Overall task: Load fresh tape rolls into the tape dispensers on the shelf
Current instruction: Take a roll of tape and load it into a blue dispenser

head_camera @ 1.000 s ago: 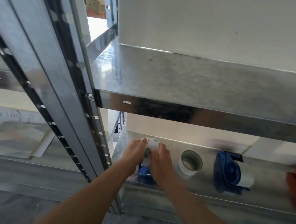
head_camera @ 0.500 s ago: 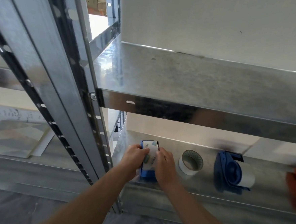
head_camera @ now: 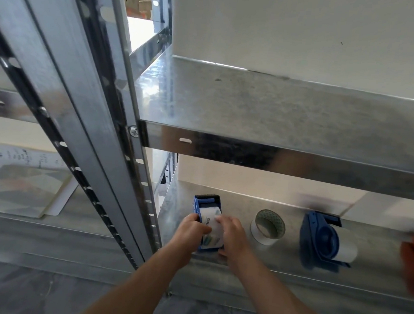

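Blue tape dispenser [head_camera: 207,202] lies at the left end of the lower shelf [head_camera: 279,262], its long axis running away from the person and its black toothed end toward the wall. The left hand [head_camera: 191,231] grips its left side. The right hand [head_camera: 232,237] curls over the white tape roll [head_camera: 210,214] seated in it, whose print is too blurred to read.

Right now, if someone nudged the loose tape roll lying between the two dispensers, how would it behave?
The loose tape roll lies flat, hole up, so it would probably slide rather than roll. The bare metal shelf looks smooth, so a nudge may send it skating. Its wide hollow core and thin winding suggest it is light.
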Demonstrator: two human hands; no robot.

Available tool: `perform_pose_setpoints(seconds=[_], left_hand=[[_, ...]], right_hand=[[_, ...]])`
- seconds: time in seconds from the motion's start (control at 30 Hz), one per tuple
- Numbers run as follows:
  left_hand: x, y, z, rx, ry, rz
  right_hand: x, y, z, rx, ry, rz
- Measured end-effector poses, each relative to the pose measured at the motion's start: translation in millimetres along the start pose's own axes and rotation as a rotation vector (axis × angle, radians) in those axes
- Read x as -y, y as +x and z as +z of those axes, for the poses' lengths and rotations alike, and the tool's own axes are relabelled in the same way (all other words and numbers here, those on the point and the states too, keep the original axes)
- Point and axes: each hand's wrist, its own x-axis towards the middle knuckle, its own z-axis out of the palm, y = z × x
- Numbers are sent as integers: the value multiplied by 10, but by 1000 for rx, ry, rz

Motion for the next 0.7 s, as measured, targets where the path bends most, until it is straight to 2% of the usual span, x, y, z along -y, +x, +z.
perform_pose_setpoints(seconds=[0.2,0.43,0.57,0.7], left_hand=[[-27,34,11,-15,-11,-30],[-74,57,46,-71,-15,-50],[-104,67,31,-93,-4,-56],[-123,88,4,-112,-12,-60]], right_hand=[[32,23,-5,21,16,-40],[33,50,-79,136,68,-14],[65,54,-90,176,20,22],[5,90,-35,146,-23,22]])
